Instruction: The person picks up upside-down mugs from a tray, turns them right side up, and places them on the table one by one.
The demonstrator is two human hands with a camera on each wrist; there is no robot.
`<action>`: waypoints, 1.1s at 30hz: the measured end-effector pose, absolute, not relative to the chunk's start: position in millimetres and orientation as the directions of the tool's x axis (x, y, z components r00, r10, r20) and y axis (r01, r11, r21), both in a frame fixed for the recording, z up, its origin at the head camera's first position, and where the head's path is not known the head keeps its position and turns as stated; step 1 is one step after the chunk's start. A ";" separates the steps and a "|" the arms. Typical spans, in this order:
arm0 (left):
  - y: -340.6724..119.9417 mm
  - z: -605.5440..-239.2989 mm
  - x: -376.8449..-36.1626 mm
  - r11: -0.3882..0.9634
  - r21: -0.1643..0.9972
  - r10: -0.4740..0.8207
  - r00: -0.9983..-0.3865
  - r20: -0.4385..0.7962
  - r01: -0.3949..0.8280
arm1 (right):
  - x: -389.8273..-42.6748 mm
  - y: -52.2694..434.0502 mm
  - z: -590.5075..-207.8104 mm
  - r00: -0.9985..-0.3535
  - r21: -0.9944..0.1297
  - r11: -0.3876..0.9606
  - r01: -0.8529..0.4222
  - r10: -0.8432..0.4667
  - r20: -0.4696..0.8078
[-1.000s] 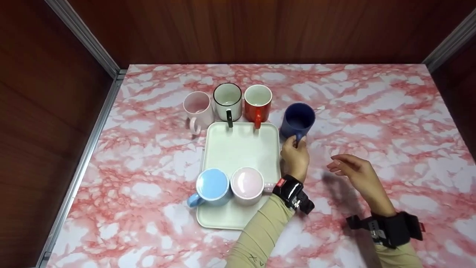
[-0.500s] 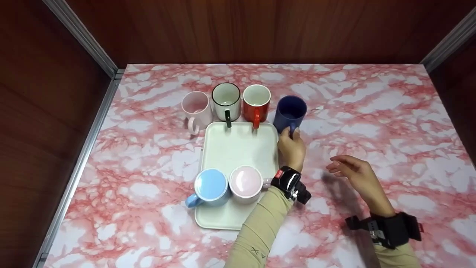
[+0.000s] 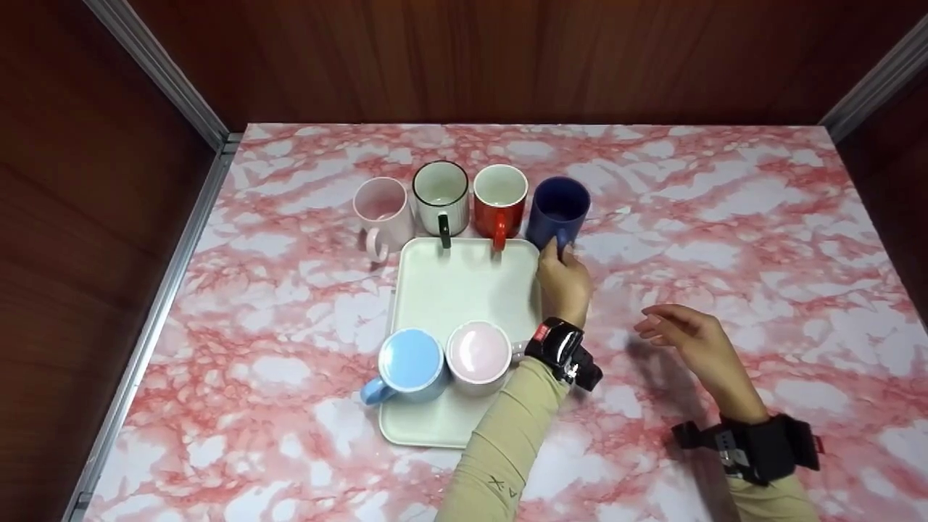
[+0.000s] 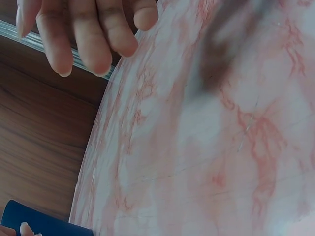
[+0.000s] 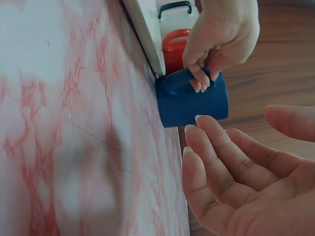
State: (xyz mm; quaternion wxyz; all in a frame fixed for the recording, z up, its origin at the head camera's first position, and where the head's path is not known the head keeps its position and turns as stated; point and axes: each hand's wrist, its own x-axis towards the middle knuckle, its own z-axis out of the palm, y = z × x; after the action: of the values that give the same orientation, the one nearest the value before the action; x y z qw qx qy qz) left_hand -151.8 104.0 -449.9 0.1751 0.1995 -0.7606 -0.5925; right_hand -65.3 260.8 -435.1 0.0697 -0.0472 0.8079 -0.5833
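The left hand still pinches the handle of the dark blue mug, which has slid leftward and now stands just beside the red mug, at the white tray's far right corner. Right of the tray, the right hand stays hovering, fingers relaxed and holding nothing.

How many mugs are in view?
6: pale pink mug, black-rimmed mug, red mug, navy mug behind the tray; light blue mug, pink mug on it.

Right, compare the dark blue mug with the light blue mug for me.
The dark blue mug stands upright on the marble table, off the tray; the light blue mug sits upside down on the white tray. The left hand grips the dark blue mug's handle; nothing touches the light blue one. Both are handled mugs of similar shape.
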 end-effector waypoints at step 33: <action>95.9 -427.9 -113.8 0.283 0.953 -0.365 -0.906 0.213 0.110 | -68.1 255.6 -433.4 -0.980 -0.945 0.326 -0.010 -0.192 -0.056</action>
State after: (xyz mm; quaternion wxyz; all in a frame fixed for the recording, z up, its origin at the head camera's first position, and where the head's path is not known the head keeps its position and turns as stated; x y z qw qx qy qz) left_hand -113.8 95.9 -427.9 0.2003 0.0822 -0.7753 -0.5933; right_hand -68.1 255.6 -433.4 0.0789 -0.0624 0.8103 -0.5773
